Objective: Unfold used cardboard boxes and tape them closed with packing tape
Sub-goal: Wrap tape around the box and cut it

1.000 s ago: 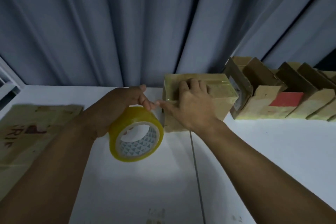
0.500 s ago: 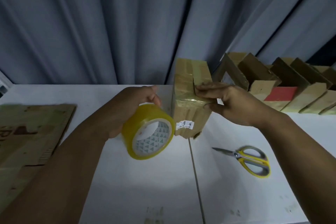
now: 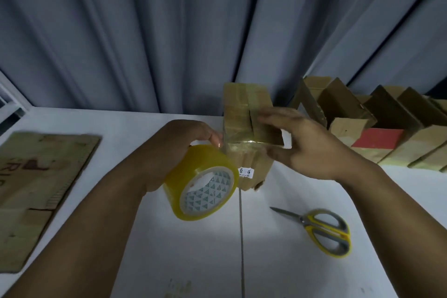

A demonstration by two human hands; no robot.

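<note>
Table (image 3: 290, 261), box (image 3: 244, 104) partly behind right hand (image 3: 307, 150)

Two arms in shot, both uncovered: left forearm (image 3: 96, 213) and right forearm (image 3: 399, 213) show bare to the frame edge. Left hand (image 3: 183, 150) and right hand (image 3: 307, 145) are bare too. One short fingernail (image 3: 219, 144) on the left glints.

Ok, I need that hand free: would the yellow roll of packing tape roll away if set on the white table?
On its curved rim the yellow roll of packing tape would probably roll: the white table looks smooth. Laid on its side it should stay. A strand seems to join it to the brown cardboard box, which may hold it.
</note>
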